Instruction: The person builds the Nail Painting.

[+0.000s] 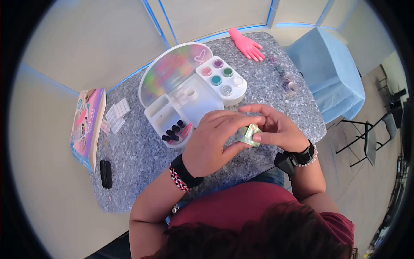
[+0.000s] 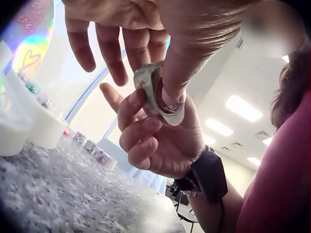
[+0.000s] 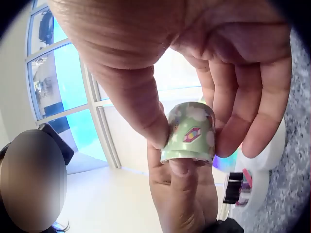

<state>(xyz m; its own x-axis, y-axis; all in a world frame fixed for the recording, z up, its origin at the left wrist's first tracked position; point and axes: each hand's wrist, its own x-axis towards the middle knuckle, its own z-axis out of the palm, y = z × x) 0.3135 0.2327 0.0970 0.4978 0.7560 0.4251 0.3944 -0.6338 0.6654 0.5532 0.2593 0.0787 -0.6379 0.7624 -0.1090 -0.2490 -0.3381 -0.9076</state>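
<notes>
Between both hands is a small green roll [image 1: 249, 134] printed with clouds and a gem. In the right wrist view this printed roll [image 3: 192, 128] sits between the right thumb and fingers. The right hand [image 1: 280, 129] grips its side. The left hand [image 1: 215, 138] has its thumb at the roll's opening and its other fingers stretched over the top. Silvery layered edges show on the roll [image 2: 148, 87] beside the left thumb in the left wrist view. A white nail-art station [image 1: 207, 97] stands just beyond the hands.
Black-capped bottles [image 1: 174, 131] and glitter pots [image 1: 216, 80] sit in the station. A pink model hand [image 1: 248, 45] and small jars [image 1: 289, 82] lie behind. At left are a printed box [image 1: 87, 127], clear plastic pieces [image 1: 118, 110] and a black case [image 1: 105, 174].
</notes>
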